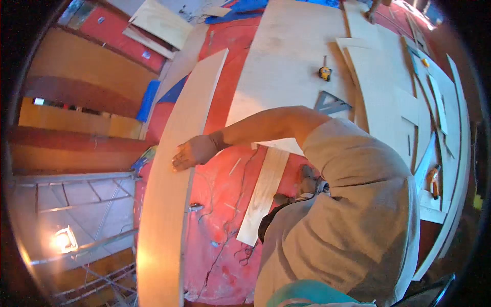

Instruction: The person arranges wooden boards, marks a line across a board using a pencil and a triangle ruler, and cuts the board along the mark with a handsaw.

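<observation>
My right hand (194, 152) reaches across from the right and rests on top of a long pale wooden board (162, 220). Its fingers are bent and pressed together against the board's face; anything under them is hidden. The board runs from the bottom of the view up toward the top, curved by the lens. Just right of it, a small dark metal fitting (196, 207) lies near the board's edge. A shorter wooden strip (265, 197) lies aslant between the board and my body. My left hand is out of view.
Pale sheets (291, 46) and stacked panels (376, 77) lie on the right, with a yellow tape measure (325, 73), a dark triangular square (331, 104) and an orange-handled tool (434, 181). A dark cable (220, 256) crosses the red floor (204, 276). A bright lamp (65, 239) shines at lower left.
</observation>
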The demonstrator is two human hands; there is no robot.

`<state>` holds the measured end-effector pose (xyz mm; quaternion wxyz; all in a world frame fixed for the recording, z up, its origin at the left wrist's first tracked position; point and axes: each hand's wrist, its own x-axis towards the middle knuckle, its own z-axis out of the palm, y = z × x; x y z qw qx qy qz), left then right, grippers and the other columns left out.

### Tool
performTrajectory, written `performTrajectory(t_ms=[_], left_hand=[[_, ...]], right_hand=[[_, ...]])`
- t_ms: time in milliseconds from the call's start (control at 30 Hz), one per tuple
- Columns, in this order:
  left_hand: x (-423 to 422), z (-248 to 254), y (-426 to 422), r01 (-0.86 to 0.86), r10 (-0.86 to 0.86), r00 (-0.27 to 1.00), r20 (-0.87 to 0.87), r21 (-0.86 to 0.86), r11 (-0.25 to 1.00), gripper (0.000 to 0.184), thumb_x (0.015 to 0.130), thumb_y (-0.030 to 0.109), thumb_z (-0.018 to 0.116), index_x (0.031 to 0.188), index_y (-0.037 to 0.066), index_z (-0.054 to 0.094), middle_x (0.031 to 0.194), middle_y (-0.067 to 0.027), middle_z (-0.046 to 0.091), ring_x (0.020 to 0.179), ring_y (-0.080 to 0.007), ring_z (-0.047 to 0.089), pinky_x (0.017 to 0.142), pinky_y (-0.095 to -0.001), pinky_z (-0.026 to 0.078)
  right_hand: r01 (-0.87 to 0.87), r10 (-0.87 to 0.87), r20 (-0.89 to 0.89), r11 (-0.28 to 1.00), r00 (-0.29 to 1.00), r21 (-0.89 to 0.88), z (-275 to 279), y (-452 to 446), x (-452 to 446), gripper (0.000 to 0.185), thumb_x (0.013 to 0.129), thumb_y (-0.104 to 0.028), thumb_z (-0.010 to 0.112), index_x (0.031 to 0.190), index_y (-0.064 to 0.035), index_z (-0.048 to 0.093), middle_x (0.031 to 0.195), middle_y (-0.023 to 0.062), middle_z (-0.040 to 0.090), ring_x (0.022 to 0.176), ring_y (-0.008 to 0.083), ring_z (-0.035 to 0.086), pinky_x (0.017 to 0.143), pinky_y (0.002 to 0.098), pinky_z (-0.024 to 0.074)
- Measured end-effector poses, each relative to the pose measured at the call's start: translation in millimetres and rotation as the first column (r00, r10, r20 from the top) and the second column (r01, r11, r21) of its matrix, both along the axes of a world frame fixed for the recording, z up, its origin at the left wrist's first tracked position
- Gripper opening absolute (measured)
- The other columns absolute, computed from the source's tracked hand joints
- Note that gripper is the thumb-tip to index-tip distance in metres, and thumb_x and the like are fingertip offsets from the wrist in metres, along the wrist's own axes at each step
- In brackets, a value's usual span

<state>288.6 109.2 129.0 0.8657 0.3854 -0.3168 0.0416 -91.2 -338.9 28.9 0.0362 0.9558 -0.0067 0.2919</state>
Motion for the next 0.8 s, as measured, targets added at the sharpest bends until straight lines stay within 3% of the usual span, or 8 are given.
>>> performTrajectory(t_ms=[67,233,333,400,467,500,700,800], left_hand=[[-1.9,-57.5,16.3,0.157,-0.146,0.980,-0.135,0.076,0.985,0.047,0.096,0.016,0.063,0.132,-0.012,0.057,0.138,-0.0296,0.056,0.123,-0.0400,0.059,0.107,-0.0508,0.049],[-45.3,-189.9,13.7,0.679,-0.525,0.644,-0.557,0.100,0.727,0.044,0.093,0.013,0.067,0.128,-0.013,0.059,0.132,-0.0274,0.062,0.125,-0.0383,0.059,0.116,-0.0524,0.040],[-112.7,-235.4,-44.8,0.712,-0.455,0.488,-0.745,0.038,0.701,0.028,0.096,0.009,0.062,0.116,-0.010,0.064,0.120,-0.0246,0.068,0.120,-0.0350,0.061,0.111,-0.0505,0.044],[-160.7,-249.0,-78.9,0.779,-0.582,0.124,-0.804,-0.284,0.559,0.019,0.101,0.011,0.059,0.104,-0.007,0.064,0.105,-0.0211,0.069,0.110,-0.0304,0.062,0.107,-0.0480,0.046],[-178.8,-300.4,-102.4,0.755,-0.594,-0.043,-0.804,-0.415,0.508,0.021,0.105,0.013,0.055,0.098,-0.006,0.062,0.090,-0.0158,0.067,0.100,-0.0279,0.061,0.099,-0.0450,0.047],[-198.9,-302.9,-115.6,0.766,-0.710,-0.262,-0.653,-0.589,0.259,0.023,0.106,0.014,0.056,0.096,-0.006,0.061,0.086,-0.0136,0.066,0.101,-0.0274,0.061,0.101,-0.0444,0.046],[-315.0,-301.7,-164.4,0.811,-0.319,-0.129,-0.939,-0.285,0.510,0.029,0.106,0.022,0.059,0.093,-0.004,0.064,0.084,-0.0095,0.067,0.105,-0.0272,0.065,0.108,-0.0462,0.050],[-336.8,-340.0,-171.1,0.905,-0.190,-0.186,-0.964,-0.243,0.350,0.029,0.106,0.024,0.059,0.095,-0.001,0.065,0.091,-0.0106,0.071,0.103,-0.0276,0.068,0.107,-0.0472,0.053]], right_hand=[[0.073,-0.081,-0.187,0.996,0.979,-0.050,-6.6,-0.1,-38.1,0.054,0.092,-0.016,0.059,0.144,-0.0065,0.049,0.145,0.0122,0.056,0.133,0.0300,0.056,0.105,0.0473,0.0459],[0.149,-0.158,-0.053,0.978,0.986,-0.146,-65.1,-15.7,-135.4,0.046,0.097,-0.022,0.053,0.142,-0.0134,0.052,0.145,0.0061,0.057,0.133,0.0257,0.057,0.105,0.0497,0.0458],[0.298,-0.317,-0.087,0.937,0.944,-0.182,-107.3,-27.7,-207.0,0.043,0.099,-0.022,0.048,0.141,-0.0185,0.054,0.149,0.0027,0.054,0.138,0.0241,0.052,0.107,0.0524,0.0435],[0.377,-0.401,-0.156,0.912,0.903,-0.160,-129.2,-27.0,-252.5,0.043,0.100,-0.022,0.046,0.142,-0.0221,0.054,0.151,0.0019,0.052,0.138,0.0245,0.051,0.108,0.0546,0.0419],[0.468,-0.489,-0.220,0.872,0.844,-0.142,-152.5,-31.4,-295.3,0.043,0.100,-0.022,0.045,0.142,-0.0257,0.055,0.153,0.0011,0.051,0.139,0.0249,0.051,0.110,0.0567,0.0404],[0.520,-0.539,-0.223,0.843,0.813,-0.139,-168.2,-35.5,-312.7,0.043,0.100,-0.023,0.046,0.142,-0.0271,0.055,0.151,0.0013,0.052,0.138,0.0251,0.051,0.110,0.0573,0.0402],[0.827,-0.847,-0.192,0.528,0.497,-0.191,-215.1,-61.7,-392.9,0.037,0.094,-0.025,0.056,0.130,-0.0243,0.062,0.137,0.0020,0.056,0.132,0.0279,0.051,0.107,0.0592,0.0412],[0.961,-0.931,-0.302,0.249,0.204,-0.120,-199.7,-69.3,-410.4,0.031,0.088,-0.027,0.066,0.118,-0.0183,0.065,0.124,0.0052,0.060,0.120,0.0304,0.057,0.101,0.0611,0.0442]])
